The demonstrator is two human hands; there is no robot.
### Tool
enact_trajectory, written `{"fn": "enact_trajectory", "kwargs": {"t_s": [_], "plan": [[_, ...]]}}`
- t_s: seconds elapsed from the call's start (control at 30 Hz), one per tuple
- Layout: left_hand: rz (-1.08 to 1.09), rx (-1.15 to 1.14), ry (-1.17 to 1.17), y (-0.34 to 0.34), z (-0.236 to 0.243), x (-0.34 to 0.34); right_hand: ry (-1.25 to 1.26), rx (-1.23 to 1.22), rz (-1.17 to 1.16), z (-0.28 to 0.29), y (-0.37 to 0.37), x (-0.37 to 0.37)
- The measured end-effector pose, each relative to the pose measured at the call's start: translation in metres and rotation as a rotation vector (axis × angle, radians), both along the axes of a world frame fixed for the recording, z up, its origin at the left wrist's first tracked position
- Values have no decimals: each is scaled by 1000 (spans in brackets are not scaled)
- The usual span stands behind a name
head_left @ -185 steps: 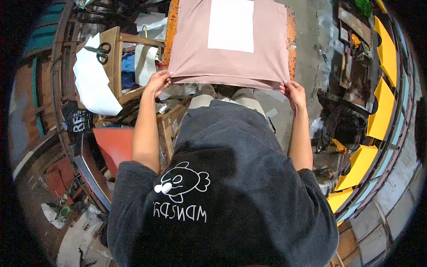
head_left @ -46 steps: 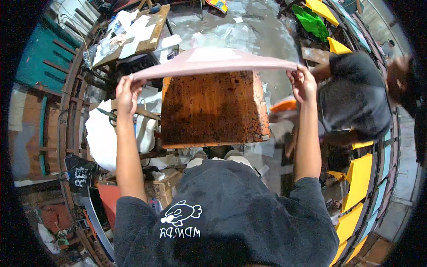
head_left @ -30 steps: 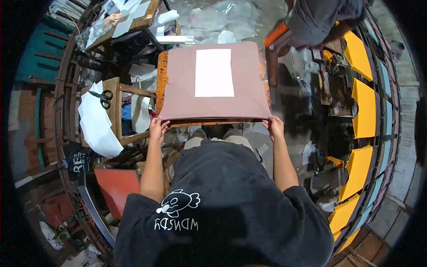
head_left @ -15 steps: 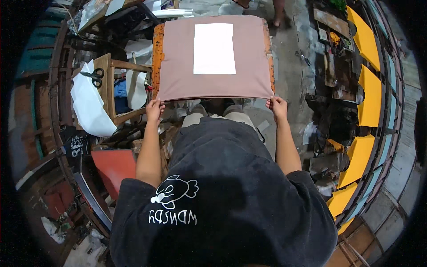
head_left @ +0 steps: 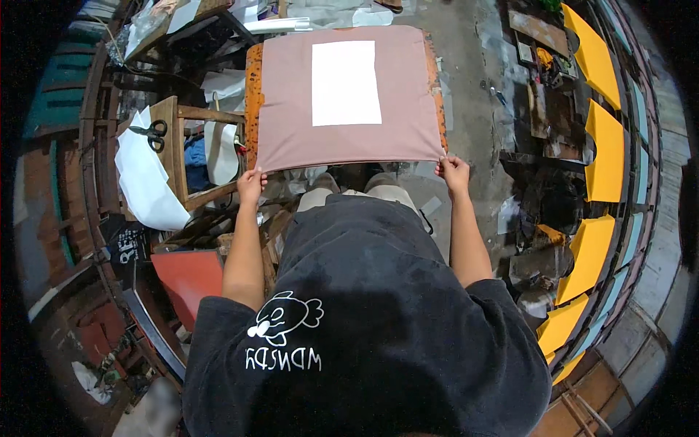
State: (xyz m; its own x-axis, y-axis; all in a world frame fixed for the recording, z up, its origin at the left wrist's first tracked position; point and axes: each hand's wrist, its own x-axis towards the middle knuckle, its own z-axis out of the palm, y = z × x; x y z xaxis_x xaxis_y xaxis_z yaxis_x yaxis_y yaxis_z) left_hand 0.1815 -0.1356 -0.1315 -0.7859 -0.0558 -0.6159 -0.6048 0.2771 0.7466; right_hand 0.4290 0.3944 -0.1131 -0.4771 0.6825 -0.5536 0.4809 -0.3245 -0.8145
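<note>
A dusty-pink piece of fabric (head_left: 284,95) lies spread over an orange, worn board (head_left: 253,87), whose edges show at the left and right. On the cloth rests a white rectangular sheet (head_left: 346,84), a little above its middle. My left hand (head_left: 251,186) pinches the near left corner of the fabric. At the near right corner, my right hand (head_left: 454,175) pinches it too. The near edge is drawn fairly straight between both hands, with slight creases by the corners. The fingertips' undersides are hidden.
To the left, black scissors (head_left: 151,134) lie on white sheets (head_left: 149,178) over a wooden frame (head_left: 175,116). A red panel (head_left: 188,280) leans nearer. Yellow pieces (head_left: 604,153) hang in a row along the right side. White rolls (head_left: 278,25) lie beyond the board.
The fabric and white sheet have shifted slightly left and nearer, with more creases by the corners. My left hand has come a little nearer. A person's foot at the far side has left view.
</note>
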Motion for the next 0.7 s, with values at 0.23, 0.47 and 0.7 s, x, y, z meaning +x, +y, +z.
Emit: {"fn": "enact_trajectory", "kwargs": {"t_s": [0.23, 0.47, 0.7], "plan": [[-33, -17, 42, -1, 0, 7, 54, 10, 3, -3, 3, 4], [-372, -608, 496, 8, 14, 7, -376, 794, 359, 20, -3, 2], [-1021, -711, 895, 127, 79, 45, -96, 924, 657, 59, -46, -55]]}}
